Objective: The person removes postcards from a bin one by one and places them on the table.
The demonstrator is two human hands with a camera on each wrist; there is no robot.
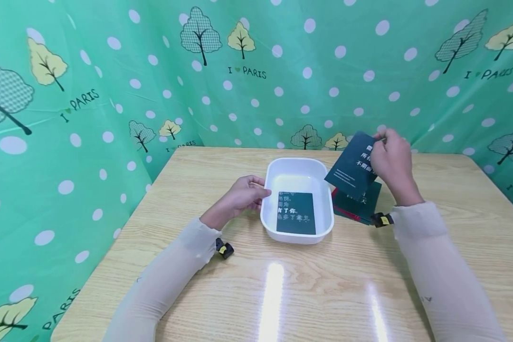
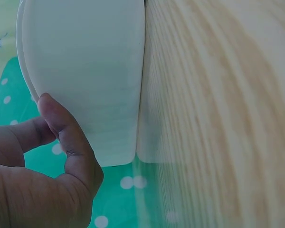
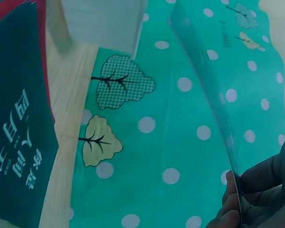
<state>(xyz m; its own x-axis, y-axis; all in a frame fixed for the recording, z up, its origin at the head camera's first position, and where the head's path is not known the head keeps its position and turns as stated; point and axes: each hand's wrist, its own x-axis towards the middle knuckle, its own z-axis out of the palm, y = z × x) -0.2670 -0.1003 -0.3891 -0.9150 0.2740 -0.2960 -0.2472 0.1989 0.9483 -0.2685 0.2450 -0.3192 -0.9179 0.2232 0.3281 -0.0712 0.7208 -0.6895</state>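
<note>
Our right hand [image 1: 392,156] pinches a dark green rectangular printed card [image 1: 349,166], its long axis slanting from far right to near left, just right of the white rectangular plastic tray [image 1: 297,238] whose left rim our left hand [image 1: 248,194] grips. Our right hand hides some white lettering, and the card covers part of the dark green and red stack [image 1: 361,209] below.

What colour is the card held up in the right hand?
The card is dark teal with white lettering; clearest in the head view.

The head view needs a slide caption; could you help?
Left hand grips white tray; right hand pinches dark card near stacked cards.
</note>
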